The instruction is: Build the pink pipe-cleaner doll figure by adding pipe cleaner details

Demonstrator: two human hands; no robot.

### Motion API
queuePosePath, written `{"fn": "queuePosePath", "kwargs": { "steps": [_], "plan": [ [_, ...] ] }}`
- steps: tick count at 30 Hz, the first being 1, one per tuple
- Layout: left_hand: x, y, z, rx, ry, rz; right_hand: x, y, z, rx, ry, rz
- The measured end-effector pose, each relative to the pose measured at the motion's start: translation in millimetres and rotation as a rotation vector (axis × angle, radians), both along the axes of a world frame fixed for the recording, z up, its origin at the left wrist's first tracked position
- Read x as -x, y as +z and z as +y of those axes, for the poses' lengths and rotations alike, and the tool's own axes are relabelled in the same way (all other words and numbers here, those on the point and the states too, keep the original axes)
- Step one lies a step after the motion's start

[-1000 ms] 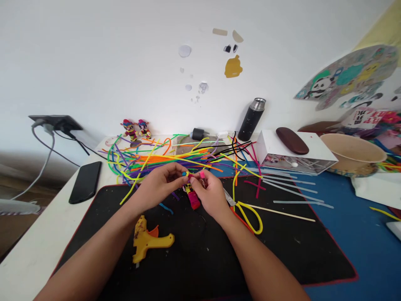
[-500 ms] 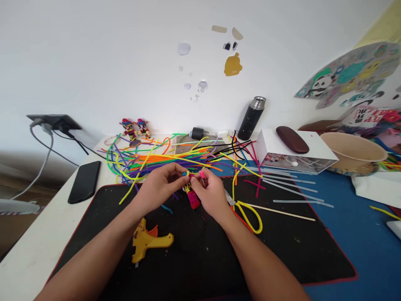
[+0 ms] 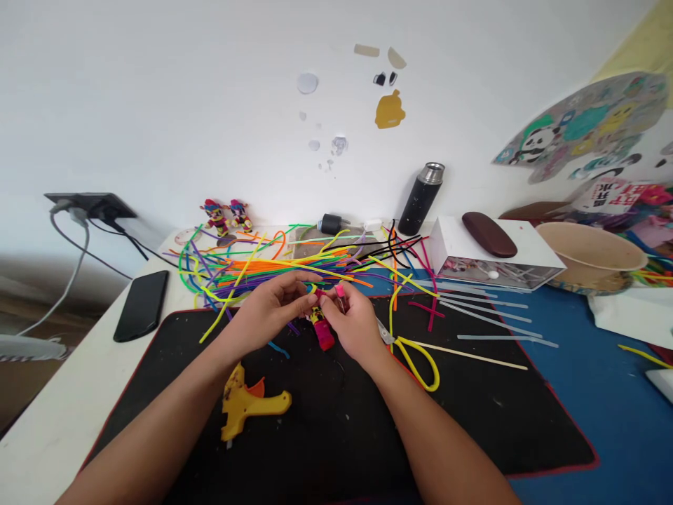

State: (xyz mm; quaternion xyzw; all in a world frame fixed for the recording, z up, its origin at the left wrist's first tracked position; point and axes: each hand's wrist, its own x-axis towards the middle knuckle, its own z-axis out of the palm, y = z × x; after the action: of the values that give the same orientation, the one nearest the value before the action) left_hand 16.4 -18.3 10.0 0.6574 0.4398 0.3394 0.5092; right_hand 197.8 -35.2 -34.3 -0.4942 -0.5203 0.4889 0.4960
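left hand [image 3: 261, 308]: top finger just lifted from thumb; grip seems looser, though whether the small doll [image 3: 323, 336] is pinched cannot be told.
right hand [image 3: 356, 328]: closed on the small doll's top; pink-tipped bit [image 3: 339, 289] tucked in fingers.
small doll: held tilted over the black mat [image 3: 326, 449].
edges: wrists flanked by yellow glue gun [image 3: 255, 405] and scissors [image 3: 433, 368].
room: far side bounded by bright fuzzy sticks [image 3: 273, 266].

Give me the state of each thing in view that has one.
Left hand: pinched on small figure
Right hand: pinched on it too
Glue gun: lying down, unheld
Scissors: blades partly hidden, cannot tell
Phone: screen dark
Flask: standing
Glasses case: closed
Plugs: plugged in
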Motion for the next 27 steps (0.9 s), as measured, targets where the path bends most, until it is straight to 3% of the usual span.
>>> {"fn": "queuePosePath", "kwargs": {
  "steps": [14, 27],
  "plan": [
    [-2.0, -3.8, 2.6, 0.087, -0.002, -0.091, 1.0, -1.1, -0.6, 0.009, 0.007, 0.050],
    [6.3, 2.1, 5.2, 0.079, -0.001, -0.001, 0.4, 2.7, -1.7, 0.013, 0.030, 0.017]
  ]
}}
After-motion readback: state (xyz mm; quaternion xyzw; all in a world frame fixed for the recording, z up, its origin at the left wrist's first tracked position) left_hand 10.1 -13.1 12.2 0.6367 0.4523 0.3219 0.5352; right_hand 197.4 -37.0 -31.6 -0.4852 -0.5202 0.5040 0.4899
